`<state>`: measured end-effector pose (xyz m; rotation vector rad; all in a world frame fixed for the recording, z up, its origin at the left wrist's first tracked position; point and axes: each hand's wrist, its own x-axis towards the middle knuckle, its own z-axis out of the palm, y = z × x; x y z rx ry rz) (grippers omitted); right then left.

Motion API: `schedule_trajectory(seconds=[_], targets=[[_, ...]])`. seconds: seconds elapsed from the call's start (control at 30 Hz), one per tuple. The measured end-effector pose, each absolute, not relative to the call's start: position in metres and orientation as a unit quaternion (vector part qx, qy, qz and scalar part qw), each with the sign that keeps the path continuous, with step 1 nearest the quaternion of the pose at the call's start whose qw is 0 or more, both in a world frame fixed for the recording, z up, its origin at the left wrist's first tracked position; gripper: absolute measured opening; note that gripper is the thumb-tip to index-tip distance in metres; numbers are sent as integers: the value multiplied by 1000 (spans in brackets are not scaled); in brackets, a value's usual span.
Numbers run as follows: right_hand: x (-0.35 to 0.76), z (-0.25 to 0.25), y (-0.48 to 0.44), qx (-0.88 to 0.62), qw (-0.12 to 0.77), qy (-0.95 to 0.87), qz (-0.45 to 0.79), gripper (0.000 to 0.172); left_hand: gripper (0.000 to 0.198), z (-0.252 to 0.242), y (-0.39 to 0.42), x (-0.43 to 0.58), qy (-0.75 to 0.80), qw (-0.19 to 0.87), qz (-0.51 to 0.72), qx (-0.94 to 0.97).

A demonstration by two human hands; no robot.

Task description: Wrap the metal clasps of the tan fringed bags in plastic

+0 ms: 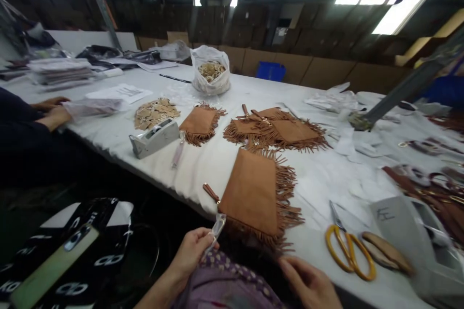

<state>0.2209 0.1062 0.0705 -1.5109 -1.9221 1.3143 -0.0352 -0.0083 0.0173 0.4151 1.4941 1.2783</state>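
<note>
A tan fringed pouch [252, 190] lies at the table's front edge, its zip pull [211, 193] pointing left. My left hand [194, 251] is closed, pinching a metal clasp in clear plastic wrap [219, 224] at the pouch's lower left corner. Below the pouch's lower right fringe is my right hand [308, 282], fingers curled together; whatever they may hold is hidden. To its right lie scissors with yellow handles [350, 253]. Farther back are a single fringed pouch [199, 123] and a pile of fringed pouches [290, 130].
A grey tape dispenser [155, 137] stands near a heap of brown tags [155, 113]. Behind them is a white plastic bag [210, 84]. Another person's hands [54, 113] rest at the left. A second dispenser [413, 246] and brown straps [442, 193] occupy the right side.
</note>
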Motion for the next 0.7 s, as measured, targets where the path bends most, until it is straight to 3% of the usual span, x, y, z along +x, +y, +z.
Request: schedule_trajectory(seconds=[0.23,0.47,0.7], targets=[[93,62,79,-374,152,-711,576,39,31,20,-9,-33,684,425,522,281],[70,40,83,-427,134,-748,490,34,21,25,-11,-32,723,359,476,349],[65,44,84,-483,111,-743,451,36,22,26,-10,-33,699,386,490,349]])
